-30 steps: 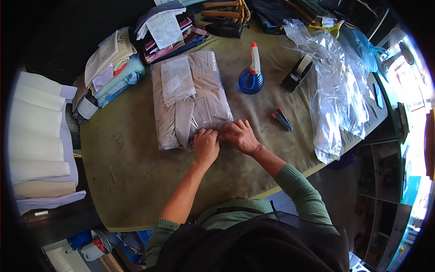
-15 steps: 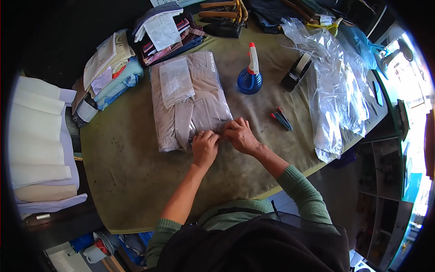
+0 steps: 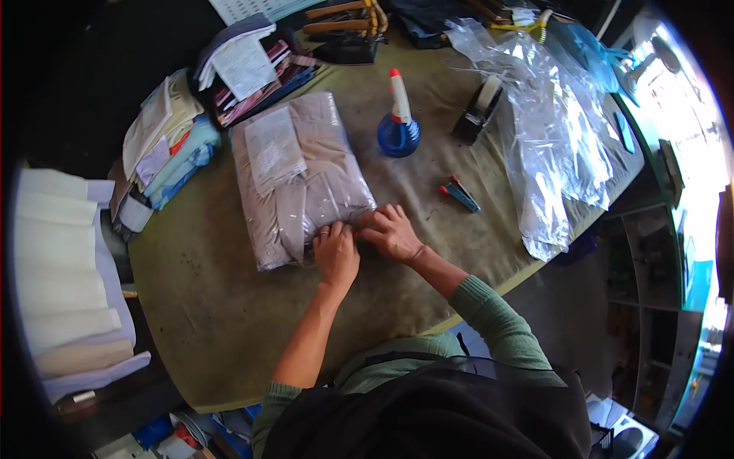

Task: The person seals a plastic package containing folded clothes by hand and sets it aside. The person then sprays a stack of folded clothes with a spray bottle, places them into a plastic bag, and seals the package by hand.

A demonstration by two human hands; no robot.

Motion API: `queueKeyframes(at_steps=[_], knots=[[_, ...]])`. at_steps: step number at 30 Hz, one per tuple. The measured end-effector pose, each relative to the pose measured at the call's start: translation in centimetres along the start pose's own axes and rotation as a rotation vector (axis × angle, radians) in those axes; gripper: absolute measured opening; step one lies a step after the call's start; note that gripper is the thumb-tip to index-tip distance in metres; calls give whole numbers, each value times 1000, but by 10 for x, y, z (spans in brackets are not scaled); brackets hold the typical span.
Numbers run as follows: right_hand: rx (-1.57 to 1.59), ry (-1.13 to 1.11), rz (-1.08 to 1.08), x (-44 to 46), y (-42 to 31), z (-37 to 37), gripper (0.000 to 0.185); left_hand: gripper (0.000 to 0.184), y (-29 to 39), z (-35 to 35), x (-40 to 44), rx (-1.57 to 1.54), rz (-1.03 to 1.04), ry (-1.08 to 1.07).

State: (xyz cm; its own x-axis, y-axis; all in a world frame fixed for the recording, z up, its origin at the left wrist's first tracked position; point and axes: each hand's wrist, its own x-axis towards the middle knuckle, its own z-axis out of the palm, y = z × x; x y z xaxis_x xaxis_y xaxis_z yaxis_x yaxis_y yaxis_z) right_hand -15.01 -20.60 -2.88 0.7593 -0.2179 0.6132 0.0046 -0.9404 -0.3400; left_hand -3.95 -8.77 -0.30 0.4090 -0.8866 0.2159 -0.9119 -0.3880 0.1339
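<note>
Though the view has swung, left hand point(image 3: 335, 254) and right hand point(image 3: 388, 232) — fingers curled, grip unclear — apparently still work the near edge of the plastic-wrapped beige garment bundle point(image 3: 327, 157) on the olive cloth-covered table point(image 3: 206, 298).

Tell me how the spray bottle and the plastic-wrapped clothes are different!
The spray bottle stands upright; the plastic-wrapped clothes lie flat. The bottle is blue and white; the clothes are beige. The left hand and right hand touch the clothes, not the bottle. Both rest on the table.
</note>
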Motion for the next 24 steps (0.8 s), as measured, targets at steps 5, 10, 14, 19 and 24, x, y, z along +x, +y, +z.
queueKeyframes(at_steps=[5, 10, 14, 19, 24], knots=[[-31, 33, -21, -4, 4, 3, 9, 6, -1, 2, -1, 30, 27, 20], [24, 32, 18, -3, 2, 3, 9, 9, -8, 3, -6, -137, 98, 124], [69, -18, 69, -2, 3, 2, 9, 10, -12, -1, -9, -183, 152, 112], [99, -51, 105, -2, 4, 3, 8, 11, -13, 0, -8, -200, 155, 111], [149, -63, 169, 4, 1, -10, 13, 9, -7, 1, -5, -183, 82, 101]])
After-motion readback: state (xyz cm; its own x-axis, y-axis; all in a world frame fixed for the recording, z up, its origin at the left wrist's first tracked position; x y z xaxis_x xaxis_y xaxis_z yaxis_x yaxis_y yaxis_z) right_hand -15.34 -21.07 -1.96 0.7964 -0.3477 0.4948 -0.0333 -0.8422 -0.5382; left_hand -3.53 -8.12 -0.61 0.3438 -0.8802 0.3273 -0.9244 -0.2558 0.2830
